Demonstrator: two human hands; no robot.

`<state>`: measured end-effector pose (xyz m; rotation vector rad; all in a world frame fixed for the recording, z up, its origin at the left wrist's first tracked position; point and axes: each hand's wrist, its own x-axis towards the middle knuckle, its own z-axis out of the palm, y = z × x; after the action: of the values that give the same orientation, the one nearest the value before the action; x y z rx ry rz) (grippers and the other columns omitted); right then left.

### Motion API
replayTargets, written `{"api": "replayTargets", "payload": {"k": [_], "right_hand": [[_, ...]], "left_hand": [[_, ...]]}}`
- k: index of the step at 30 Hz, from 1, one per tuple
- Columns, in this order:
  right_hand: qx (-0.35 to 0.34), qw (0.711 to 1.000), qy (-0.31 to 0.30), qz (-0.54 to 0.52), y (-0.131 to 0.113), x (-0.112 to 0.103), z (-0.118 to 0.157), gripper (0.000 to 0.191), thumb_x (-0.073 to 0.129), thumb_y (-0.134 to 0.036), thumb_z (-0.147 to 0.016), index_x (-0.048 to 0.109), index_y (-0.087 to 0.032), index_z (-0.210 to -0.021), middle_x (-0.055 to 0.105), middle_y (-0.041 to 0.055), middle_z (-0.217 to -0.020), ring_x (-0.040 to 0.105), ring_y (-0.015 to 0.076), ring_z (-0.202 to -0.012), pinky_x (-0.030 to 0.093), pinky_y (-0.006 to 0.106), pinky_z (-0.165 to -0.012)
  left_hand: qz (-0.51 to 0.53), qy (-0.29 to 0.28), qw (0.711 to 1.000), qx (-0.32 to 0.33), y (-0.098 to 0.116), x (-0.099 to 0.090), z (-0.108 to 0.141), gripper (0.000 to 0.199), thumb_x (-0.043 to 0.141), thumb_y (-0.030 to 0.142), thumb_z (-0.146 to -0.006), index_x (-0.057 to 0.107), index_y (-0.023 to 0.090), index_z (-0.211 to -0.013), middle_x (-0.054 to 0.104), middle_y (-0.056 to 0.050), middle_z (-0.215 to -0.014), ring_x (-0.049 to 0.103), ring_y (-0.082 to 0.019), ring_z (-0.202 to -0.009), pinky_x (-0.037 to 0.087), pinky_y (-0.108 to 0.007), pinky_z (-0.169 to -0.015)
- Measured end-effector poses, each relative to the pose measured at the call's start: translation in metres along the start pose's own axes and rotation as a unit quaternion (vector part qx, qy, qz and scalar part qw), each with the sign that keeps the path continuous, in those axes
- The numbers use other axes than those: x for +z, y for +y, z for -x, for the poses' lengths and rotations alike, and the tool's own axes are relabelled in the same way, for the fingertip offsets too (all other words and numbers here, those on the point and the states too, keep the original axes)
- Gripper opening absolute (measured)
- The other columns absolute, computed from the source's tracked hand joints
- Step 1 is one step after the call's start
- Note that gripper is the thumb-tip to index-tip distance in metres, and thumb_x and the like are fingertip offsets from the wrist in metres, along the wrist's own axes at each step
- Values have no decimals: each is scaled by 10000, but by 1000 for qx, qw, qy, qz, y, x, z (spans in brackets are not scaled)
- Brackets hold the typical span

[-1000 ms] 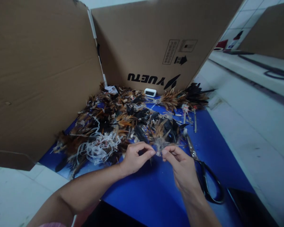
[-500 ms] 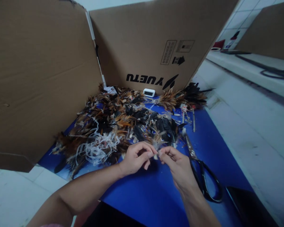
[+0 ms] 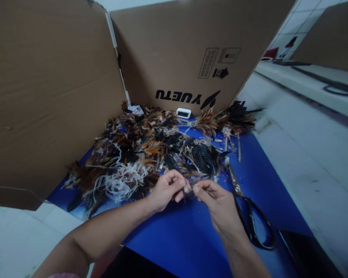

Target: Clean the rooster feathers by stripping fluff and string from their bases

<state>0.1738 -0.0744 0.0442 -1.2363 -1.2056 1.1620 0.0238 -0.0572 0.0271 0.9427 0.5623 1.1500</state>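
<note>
My left hand [image 3: 167, 190] is closed, with thumb and fingertips pinching the fluffy base of a small feather [image 3: 187, 189]. From the other side my right hand [image 3: 216, 200] pinches at the same feather, thumb against forefinger. The fingertips are only a short gap apart, and part of the feather is hidden by them. Just beyond the hands lies a loose heap of brown and black feathers [image 3: 159, 148]. A tangle of clear plastic ribbon [image 3: 121, 181] rests to the left of my left hand. Large scissors with black handles [image 3: 251, 216] lie to the right of my right hand.
A blue tabletop [image 3: 176, 239] carries everything. Tall cardboard panels [image 3: 174, 50] wall it at the back and left. A small white digital timer [image 3: 183, 113] stands by the back panel, near bundled feathers [image 3: 208, 121]. A dark flat object [image 3: 304, 251] is at the front right.
The brownish feather tuft that stood up between my fingertips now shows lower and smaller. My left fingers have tilted up slightly; the view has shifted a little.
</note>
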Motion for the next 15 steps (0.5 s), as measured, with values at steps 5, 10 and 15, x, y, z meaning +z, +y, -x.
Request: {"api": "replayTargets", "payload": {"k": [5, 10, 15], "right_hand": [[-10, 1000, -14, 22, -1, 0, 1, 152, 674, -326, -702, 628, -181, -693, 587, -6, -616, 496, 114, -551, 419, 238, -526], [-6, 999, -45, 28, -2, 1, 1, 170, 661, -350, -723, 630, -184, -705, 571, -19, -592, 488, 107, -535, 412, 227, -509], [4, 997, -70, 19, -2, 1, 1, 163, 665, -345, -734, 619, -189, -718, 598, -17, -618, 516, 109, -558, 424, 223, -528]], "left_hand": [[-4, -2, 1000, -23, 2, 2, 0, 282, 637, 368, -776, 500, 122, -761, 580, -9, -697, 413, -15, -422, 259, -146, -385], [1, -3, 999, -47, 4, 3, 1, 316, 668, 391, -742, 505, 120, -759, 542, 14, -636, 383, -14, -423, 245, -144, -386], [11, -3, 997, -75, 4, 2, 0, 326, 717, 366, -696, 514, 125, -781, 518, 36, -562, 384, -23, -419, 259, -139, -375]]}}
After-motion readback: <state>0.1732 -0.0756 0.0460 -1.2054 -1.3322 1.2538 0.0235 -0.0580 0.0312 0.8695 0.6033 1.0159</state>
